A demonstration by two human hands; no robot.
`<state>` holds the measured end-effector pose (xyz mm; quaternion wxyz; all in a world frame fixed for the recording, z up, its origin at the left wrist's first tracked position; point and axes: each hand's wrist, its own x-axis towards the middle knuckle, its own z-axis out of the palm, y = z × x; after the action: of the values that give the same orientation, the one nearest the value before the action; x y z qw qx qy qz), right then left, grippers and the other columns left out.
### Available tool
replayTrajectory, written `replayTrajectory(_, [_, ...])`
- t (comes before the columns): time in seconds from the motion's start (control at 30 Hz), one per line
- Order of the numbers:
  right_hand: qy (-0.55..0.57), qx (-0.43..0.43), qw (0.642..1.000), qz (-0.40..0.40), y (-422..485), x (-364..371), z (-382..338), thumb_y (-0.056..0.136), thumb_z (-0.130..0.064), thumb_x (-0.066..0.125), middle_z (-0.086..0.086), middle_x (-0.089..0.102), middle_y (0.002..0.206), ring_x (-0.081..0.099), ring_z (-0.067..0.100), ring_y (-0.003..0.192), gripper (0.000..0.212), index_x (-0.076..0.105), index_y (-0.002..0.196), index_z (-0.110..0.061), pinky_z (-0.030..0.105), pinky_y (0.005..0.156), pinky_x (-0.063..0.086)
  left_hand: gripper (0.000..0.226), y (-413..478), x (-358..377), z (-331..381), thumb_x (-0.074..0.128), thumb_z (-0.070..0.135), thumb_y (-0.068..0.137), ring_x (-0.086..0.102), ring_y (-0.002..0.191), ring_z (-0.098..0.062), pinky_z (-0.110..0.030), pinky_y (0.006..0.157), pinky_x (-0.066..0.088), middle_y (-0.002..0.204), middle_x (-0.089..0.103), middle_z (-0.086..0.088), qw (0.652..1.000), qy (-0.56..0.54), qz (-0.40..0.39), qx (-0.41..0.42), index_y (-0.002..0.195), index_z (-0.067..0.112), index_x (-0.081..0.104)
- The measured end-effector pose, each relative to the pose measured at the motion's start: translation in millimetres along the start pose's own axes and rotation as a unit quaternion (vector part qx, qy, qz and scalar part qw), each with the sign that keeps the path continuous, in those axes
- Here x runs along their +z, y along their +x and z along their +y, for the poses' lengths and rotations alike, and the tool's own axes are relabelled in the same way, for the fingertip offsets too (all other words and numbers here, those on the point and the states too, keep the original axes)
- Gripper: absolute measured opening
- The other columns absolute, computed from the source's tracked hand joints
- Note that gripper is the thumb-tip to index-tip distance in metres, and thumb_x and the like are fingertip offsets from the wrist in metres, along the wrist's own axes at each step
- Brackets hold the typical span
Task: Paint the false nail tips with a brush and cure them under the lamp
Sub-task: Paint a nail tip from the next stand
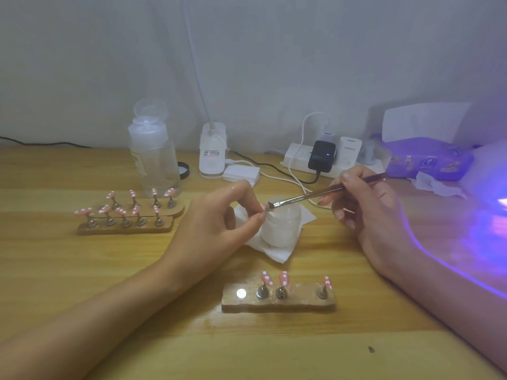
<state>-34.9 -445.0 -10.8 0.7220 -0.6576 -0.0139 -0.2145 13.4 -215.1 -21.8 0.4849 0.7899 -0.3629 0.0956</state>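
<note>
Left grip (219, 218) pinches a nail tip (265, 212) above the white jar (279, 231), right grip (365, 212) pinching the brush (307, 196) against it, mid-painting; next, probably, a steady carry to the lit lamp (491, 185) at three o'clock.

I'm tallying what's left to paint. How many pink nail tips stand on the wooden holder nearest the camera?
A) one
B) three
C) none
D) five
B: the near holder carries three pink tips, two side by side near its middle and one towards its right end, with a bare shiny mount at its left end.
</note>
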Motion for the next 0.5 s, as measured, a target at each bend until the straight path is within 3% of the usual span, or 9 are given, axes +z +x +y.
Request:
replayTrajectory(0.2, [-0.013,0.004,1.0,0.026,-0.2,-0.9,1.4,0.101,-0.017,0.049,0.008,0.07,0.066,0.047,0.009,0.044,0.028,0.055,0.074,-0.019,0.015,0.039,0.031,0.018,0.0,-0.1,-0.8,0.07,0.015,0.091,0.041,0.047,-0.007,-0.014,0.05,0.032,0.075,0.061,0.02,1.0,0.005,-0.003,-0.003,0.079,0.023,0.059])
replayTrajectory(0.33, [0.01,-0.017,1.0,0.0,-0.4,0.6,0.2,0.102,-0.02,0.048,0.007,0.071,0.069,0.046,0.01,0.044,0.034,0.058,0.07,-0.026,0.015,0.04,0.031,0.016,0.3,-0.2,-1.0,0.07,0.016,0.091,0.042,0.047,-0.007,-0.015,0.05,0.033,0.079,0.063,0.019,1.0,0.002,-0.002,-0.001,0.08,0.023,0.06])
replayTrajectory(0.5, [-0.023,0.012,1.0,0.009,-0.6,-0.6,2.0,0.101,-0.019,0.049,0.009,0.071,0.069,0.046,0.01,0.044,0.027,0.056,0.076,-0.019,0.014,0.038,0.029,0.018,0.1,-0.1,-1.3,0.07,0.015,0.09,0.041,0.047,-0.007,-0.013,0.051,0.031,0.074,0.06,0.02,1.0,-0.009,-0.001,-0.006,0.078,0.022,0.06])
